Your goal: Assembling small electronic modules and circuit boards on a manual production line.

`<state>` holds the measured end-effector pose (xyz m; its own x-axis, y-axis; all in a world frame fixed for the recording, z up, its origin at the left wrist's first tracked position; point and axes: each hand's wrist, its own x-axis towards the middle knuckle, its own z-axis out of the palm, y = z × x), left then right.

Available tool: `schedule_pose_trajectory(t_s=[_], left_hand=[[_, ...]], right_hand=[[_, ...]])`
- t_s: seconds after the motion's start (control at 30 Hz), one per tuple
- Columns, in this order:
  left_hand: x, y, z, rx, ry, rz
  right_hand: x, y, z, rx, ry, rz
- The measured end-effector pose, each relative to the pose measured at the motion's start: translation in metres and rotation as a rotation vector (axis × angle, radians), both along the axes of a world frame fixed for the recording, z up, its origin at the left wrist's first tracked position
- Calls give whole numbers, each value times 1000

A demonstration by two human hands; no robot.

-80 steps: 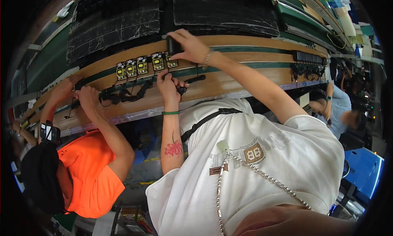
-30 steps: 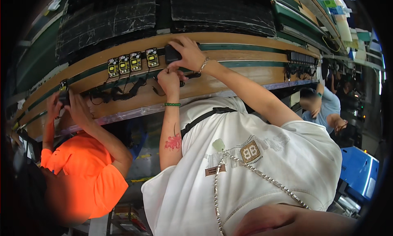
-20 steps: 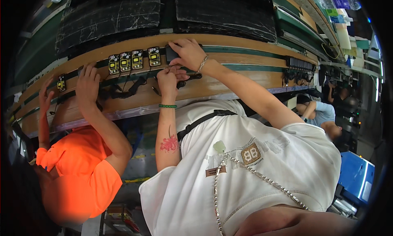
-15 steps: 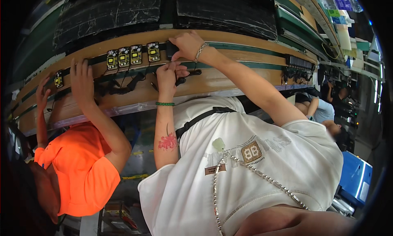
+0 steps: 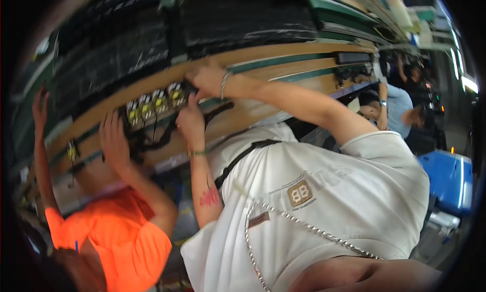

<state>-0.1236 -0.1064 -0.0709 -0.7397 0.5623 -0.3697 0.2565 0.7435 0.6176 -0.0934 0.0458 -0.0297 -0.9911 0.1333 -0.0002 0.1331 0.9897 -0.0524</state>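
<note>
My right hand point(image 5: 206, 79) is closed on a small black plastic case point(image 5: 189, 85) at the far strip of the wooden bench point(image 5: 263, 64); motion smears it, and the hand covers most of the case. Just below, my left hand point(image 5: 191, 124) is closed with its thumb raised toward the case, and whatever it pinches is hidden. A row of several small circuit boards point(image 5: 160, 101) with yellow parts sits to the left of my hands. Black cables point(image 5: 164, 134) lie on the near side of the boards, one stretching past my left hand.
A co-worker in an orange shirt point(image 5: 121, 231) is at my left, one hand point(image 5: 114, 140) near the boards. Another board point(image 5: 71, 151) lies farther left. Dark panels point(image 5: 248, 18) stand behind the bench. A black row of adapters point(image 5: 353, 58) is at the right end.
The view has tilted and shifted, blurring the picture. My hands stay close together at the black case. The co-worker's far hand has lifted away from the single board.
</note>
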Motion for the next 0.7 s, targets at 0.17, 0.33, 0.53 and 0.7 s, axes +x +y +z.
schedule_pose_trajectory(t_s=[0.17,0.33,0.53,0.7], left_hand=[[34,-51,14,367,588,435],[24,-43,7,309,516,277],[15,-71,7,149,547,101],[4,-71,-5,377,-10,278]], right_hand=[[23,83,50,-310,441,-179],[30,213,39,121,447,-638],[-2,235,36,237,303,-280],[-24,259,35,386,100,-251]])
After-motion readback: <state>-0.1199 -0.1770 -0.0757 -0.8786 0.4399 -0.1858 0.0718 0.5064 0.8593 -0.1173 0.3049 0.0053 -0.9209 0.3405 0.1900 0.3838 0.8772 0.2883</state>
